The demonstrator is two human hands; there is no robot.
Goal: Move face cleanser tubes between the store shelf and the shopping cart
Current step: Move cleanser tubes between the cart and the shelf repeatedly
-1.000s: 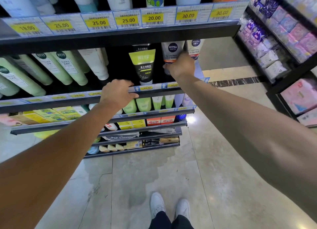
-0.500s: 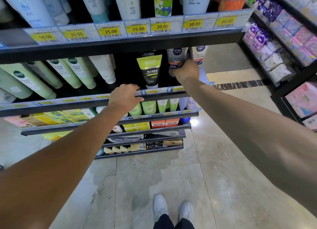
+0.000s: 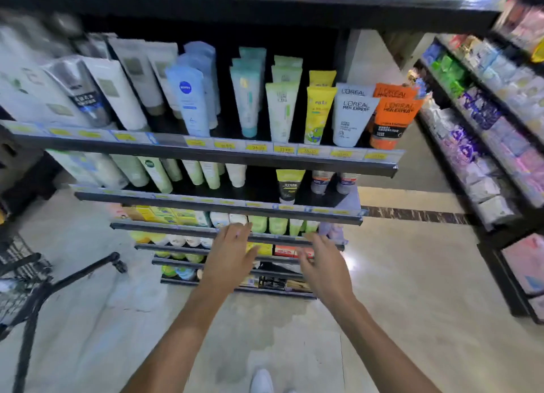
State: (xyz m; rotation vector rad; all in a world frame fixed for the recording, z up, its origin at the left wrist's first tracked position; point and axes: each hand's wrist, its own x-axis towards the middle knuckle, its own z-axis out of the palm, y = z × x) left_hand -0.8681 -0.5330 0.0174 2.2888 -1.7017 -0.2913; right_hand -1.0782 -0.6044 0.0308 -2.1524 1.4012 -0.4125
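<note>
Face cleanser tubes stand in rows on a black store shelf. The upper row holds a blue-white Nivea tube, a yellow tube, a white L'Oreal tube and an orange L'Oreal tube. One shelf lower stand a yellow-black tube and two Nivea Men tubes. My left hand and my right hand hang in front of the lower shelves with fingers spread, holding nothing. The black wire shopping cart is at the left edge.
A second shelf unit with packaged goods lines the right side of the aisle. Lower shelves hold boxes and small tubes. Beige tiled floor lies between the units, and my white shoe shows at the bottom.
Both hands have come off the shelf and dropped lower, away from the Nivea Men tubes and the shelf edge. The view has tilted up and pulled back, bringing the cart into sight.
</note>
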